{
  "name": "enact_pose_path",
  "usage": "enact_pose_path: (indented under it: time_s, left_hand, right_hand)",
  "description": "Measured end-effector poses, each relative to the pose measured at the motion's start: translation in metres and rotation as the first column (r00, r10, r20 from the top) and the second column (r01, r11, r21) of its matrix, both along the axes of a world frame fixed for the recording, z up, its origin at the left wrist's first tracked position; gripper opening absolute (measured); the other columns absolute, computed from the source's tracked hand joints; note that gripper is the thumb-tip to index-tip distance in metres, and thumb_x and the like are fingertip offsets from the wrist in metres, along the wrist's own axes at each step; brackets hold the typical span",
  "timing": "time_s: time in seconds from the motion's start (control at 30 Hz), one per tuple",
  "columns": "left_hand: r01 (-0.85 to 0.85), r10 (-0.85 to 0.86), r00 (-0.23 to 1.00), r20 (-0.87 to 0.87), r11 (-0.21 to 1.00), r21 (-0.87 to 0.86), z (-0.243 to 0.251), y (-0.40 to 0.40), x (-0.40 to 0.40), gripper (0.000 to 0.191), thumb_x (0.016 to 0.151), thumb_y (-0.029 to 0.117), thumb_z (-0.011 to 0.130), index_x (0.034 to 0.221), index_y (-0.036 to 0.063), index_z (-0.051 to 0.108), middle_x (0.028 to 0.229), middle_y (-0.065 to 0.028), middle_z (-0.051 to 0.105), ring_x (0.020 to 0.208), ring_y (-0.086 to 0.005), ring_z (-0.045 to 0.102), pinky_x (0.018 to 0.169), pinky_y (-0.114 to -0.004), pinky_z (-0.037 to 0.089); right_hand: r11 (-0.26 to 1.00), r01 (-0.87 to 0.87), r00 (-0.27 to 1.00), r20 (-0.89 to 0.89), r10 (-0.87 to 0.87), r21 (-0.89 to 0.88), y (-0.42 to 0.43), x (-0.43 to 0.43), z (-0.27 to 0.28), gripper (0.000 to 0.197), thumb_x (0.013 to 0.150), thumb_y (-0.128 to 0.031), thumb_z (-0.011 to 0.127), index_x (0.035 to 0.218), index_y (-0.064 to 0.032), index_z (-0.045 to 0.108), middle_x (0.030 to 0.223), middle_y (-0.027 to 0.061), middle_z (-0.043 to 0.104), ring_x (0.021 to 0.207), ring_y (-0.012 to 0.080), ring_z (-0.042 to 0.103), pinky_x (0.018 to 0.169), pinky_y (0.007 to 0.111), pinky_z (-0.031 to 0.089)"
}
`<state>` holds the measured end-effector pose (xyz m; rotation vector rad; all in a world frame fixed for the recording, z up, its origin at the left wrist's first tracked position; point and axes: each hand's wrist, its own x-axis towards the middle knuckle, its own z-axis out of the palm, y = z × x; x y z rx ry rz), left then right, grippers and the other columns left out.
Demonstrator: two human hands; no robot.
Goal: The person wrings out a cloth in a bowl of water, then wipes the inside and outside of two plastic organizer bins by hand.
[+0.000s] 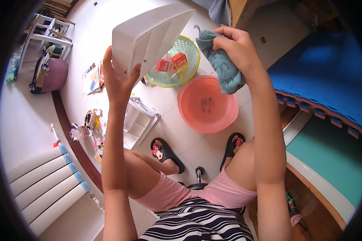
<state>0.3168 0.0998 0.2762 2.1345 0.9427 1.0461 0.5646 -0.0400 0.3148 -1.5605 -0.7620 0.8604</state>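
Observation:
My left hand (120, 79) grips a white plastic drawer or bin (150, 33) by its lower end and holds it up, tilted. A few small dark specks mark its surface. Bunched in my right hand (236, 48) is a teal terry cloth (220, 64), raised beside the bin and apart from it. Beneath the cloth, a pink plastic basin (184, 114) of water stands on the floor, with dark bits at its bottom. Behind the basin is a green plastic basket (196, 49) with a yellow rim, holding red boxes (179, 60) and clear plastic wrapping.
A white divided plastic tray (135, 119) lies on the tiled floor at left, by a heap of small items (92, 122). Blue foam mats (322, 81) rise on the right. A white headboard-like panel (48, 180) and a purple stool (55, 73) stand left.

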Motion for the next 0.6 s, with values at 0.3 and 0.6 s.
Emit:
enact_pose_path:
  time_s: [0.3, 0.6]
  left_hand:
    - [-0.001, 0.032, 0.989, -0.147, 0.978, 0.209, 0.002, -0.005, -0.014, 0.074, 0.059, 0.012, 0.078, 0.124, 0.0072, 0.041, 0.115, -0.0131, 0.051, 0.108, -0.0287, 0.05, 0.091, -0.04, 0.042]
    - [0.074, -0.024, 0.986, -0.166, 0.951, 0.302, 0.005, -0.007, -0.022, 0.078, 0.05, 0.005, 0.078, 0.12, 0.0087, 0.044, 0.112, -0.0113, 0.054, 0.104, -0.0291, 0.052, 0.09, -0.04, 0.043]
  right_hand:
    - [0.983, -0.087, 0.994, 0.057, 0.097, -0.16, -0.001, -0.031, -0.044, 0.028, 0.069, -0.015, 0.057, 0.089, 0.0034, 0.062, 0.073, 0.0112, 0.063, 0.064, 0.0152, 0.059, 0.062, 0.027, 0.047]
    - [0.956, -0.096, 0.982, 0.133, 0.137, -0.279, 0.011, -0.045, -0.039, 0.03, 0.07, -0.017, 0.057, 0.093, 0.0019, 0.064, 0.077, 0.0156, 0.065, 0.071, 0.0211, 0.062, 0.07, 0.03, 0.048]
